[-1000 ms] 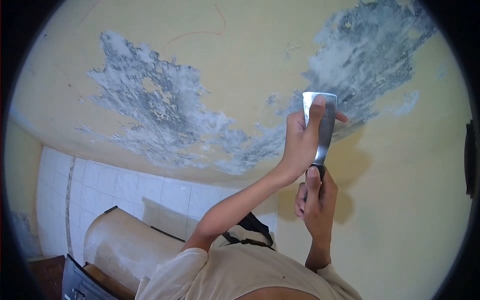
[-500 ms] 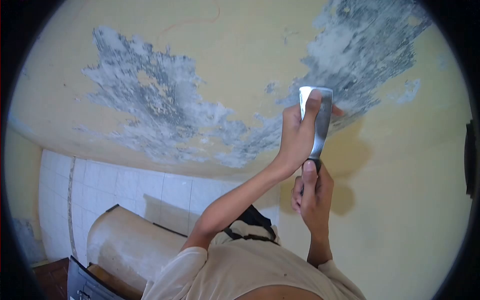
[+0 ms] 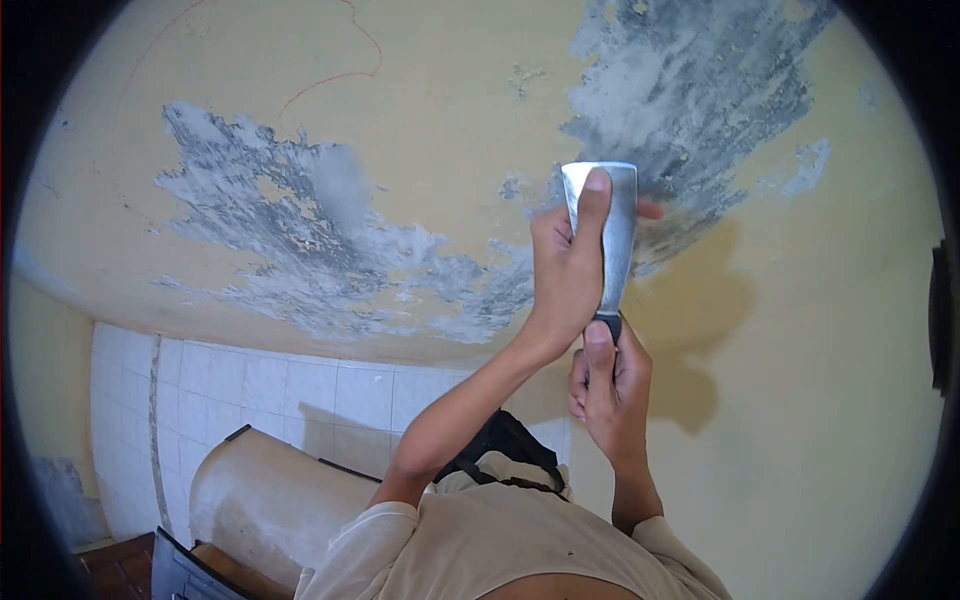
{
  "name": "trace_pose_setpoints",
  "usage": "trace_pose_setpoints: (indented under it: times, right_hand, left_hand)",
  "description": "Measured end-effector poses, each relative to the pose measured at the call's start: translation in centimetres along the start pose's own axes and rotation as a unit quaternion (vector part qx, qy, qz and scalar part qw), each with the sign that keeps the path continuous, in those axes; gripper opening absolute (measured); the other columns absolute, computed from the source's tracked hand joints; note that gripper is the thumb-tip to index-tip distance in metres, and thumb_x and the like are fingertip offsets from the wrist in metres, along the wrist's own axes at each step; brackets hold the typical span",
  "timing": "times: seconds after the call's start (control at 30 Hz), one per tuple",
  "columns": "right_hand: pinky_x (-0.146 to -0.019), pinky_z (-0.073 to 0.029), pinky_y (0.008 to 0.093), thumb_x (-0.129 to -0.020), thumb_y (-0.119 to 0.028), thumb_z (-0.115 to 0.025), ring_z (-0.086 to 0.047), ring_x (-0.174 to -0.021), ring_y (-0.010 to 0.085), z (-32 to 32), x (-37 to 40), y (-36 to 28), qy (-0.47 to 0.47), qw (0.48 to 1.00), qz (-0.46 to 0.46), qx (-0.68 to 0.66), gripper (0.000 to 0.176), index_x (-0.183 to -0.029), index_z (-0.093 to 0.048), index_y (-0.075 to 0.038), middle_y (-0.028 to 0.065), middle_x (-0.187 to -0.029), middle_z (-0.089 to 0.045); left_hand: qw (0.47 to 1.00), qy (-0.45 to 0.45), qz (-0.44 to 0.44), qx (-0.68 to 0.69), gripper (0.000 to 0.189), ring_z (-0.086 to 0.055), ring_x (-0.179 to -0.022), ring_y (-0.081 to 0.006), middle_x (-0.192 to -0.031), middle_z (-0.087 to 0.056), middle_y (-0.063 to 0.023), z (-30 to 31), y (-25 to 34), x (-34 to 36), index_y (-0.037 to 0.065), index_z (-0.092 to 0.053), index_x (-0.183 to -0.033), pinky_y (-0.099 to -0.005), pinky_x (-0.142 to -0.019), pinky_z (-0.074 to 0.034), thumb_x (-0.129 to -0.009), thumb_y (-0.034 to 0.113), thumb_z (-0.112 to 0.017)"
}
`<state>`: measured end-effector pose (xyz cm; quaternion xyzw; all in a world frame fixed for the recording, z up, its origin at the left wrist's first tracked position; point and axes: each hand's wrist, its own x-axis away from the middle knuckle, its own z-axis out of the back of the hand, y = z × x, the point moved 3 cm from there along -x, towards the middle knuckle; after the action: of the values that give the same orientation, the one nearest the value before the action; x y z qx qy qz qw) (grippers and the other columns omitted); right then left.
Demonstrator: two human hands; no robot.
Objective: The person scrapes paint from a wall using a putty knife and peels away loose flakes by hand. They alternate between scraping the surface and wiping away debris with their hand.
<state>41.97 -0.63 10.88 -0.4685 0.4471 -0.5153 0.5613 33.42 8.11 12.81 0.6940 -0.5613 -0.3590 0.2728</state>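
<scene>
A wide metal scraper stands upright at 2 o'clock from centre, blade edge toward 12. The left hand clamps its blade, thumb along the face; the right hand, below at 6 o'clock from the blade, grips its dark handle. Peeling grey patches mark the yellow wall at 10 and 1 o'clock.
</scene>
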Motion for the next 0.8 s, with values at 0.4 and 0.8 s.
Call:
trace_pose_setpoints:
  times: [0.4,0.8]
  right_hand:
    - [-0.044,-0.034,0.0226,-0.102,-0.030,-0.043,-0.041,-0.046,0.0041,-0.7,-1.3,-2.1,0.005,1.000,0.024,-0.016,0.029,-0.097,-0.050,-0.002,-0.0030,-0.055,-0.043]
    - [-0.043,-0.034,0.0227,-0.103,-0.027,-0.041,-0.041,-0.045,0.0042,-0.3,-0.1,-1.5,0.009,1.000,-0.006,0.019,0.028,-0.103,-0.051,0.000,-0.0028,-0.053,-0.042]
  left_hand:
    - [0.997,-0.049,-0.057,-0.018,0.065,-0.041,-0.041,-0.0037,-0.049,-0.047,0.0035,-1.0,2.9,-1.7,0.000,-0.071,-0.084,-0.0222,-0.041,-0.034,-0.098,0.054,-0.040]
    - [0.998,-0.040,-0.029,-0.029,0.065,-0.040,-0.042,-0.0031,-0.049,-0.045,0.0049,-0.2,0.4,-0.9,0.002,-0.072,-0.084,-0.0223,-0.042,-0.033,-0.097,0.057,-0.039]
